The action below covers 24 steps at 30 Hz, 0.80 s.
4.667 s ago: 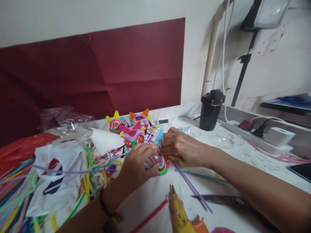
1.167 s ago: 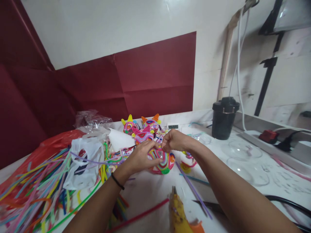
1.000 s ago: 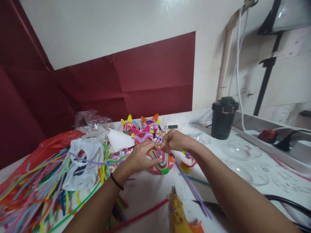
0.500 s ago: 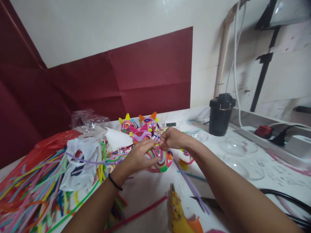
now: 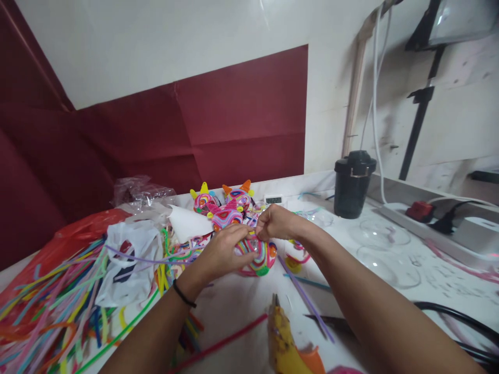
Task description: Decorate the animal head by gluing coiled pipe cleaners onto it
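Observation:
My left hand (image 5: pixel 230 249) grips the left side of a rounded craft piece (image 5: pixel 260 267) covered in colourful stripes of pipe cleaner, thumb across its front. At its top, the fingers of my right hand (image 5: pixel 272 223) are pinched together and touch it; whatever lies between those fingertips is hidden. Behind my hands sit finished-looking striped animal heads: one with pink points (image 5: pixel 226 215), one with yellow points (image 5: pixel 204 200) and one with orange points (image 5: pixel 238 196). A stained yellow glue gun (image 5: pixel 286 340) lies closer to me, nozzle pointing away.
Many loose pipe cleaners (image 5: pixel 58 306) and a white plastic bag (image 5: pixel 130 280) cover the left side. A purple pipe cleaner (image 5: pixel 307 298) lies near dark blades (image 5: pixel 331 321). Clear plastic domes (image 5: pixel 390 267), a black cup (image 5: pixel 354 187) and a power strip (image 5: pixel 448 244) stand right.
Both hands keep the same hold on the striped piece. Only the view has shifted very slightly.

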{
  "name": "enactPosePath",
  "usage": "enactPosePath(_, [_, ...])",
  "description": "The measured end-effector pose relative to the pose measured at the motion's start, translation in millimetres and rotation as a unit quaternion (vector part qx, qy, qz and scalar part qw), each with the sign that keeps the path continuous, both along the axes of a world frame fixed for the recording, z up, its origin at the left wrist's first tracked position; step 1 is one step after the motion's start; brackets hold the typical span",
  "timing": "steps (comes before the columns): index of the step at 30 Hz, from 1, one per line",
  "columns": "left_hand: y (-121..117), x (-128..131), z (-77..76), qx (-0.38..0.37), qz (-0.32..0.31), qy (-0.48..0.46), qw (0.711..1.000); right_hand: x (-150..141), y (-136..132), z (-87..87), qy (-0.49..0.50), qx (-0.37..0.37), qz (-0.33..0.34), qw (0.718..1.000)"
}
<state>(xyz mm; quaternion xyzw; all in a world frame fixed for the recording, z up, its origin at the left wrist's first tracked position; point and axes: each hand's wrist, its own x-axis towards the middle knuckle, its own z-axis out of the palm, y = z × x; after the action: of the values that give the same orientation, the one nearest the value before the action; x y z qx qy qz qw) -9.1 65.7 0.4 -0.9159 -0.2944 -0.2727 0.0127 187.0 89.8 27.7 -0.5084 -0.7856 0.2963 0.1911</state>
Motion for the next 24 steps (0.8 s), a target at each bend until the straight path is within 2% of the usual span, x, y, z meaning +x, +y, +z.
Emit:
enactPosePath(5, [-2.5,1.4,3.9,0.016,-0.002,0.0,1.0,0.7,-0.7,2.3,-0.039,-0.021,0.013,0.999])
enactPosePath(11, [-8.2,4.6,5.2,0.043,0.079,0.017,0.996,1.2,-0.7,1.9,-0.048,-0.015,0.02,0.999])
enactPosePath(15, [-11.0,5.9,3.7,0.038,0.108,0.027,0.993,1.9,-0.6,1.2,-0.053,-0.012,0.02,0.998])
enactPosePath(24, [-13.5,10.5,1.2,0.057,0.074,-0.023,0.995,1.8,1.4,1.1,-0.058,-0.013,0.024,0.998])
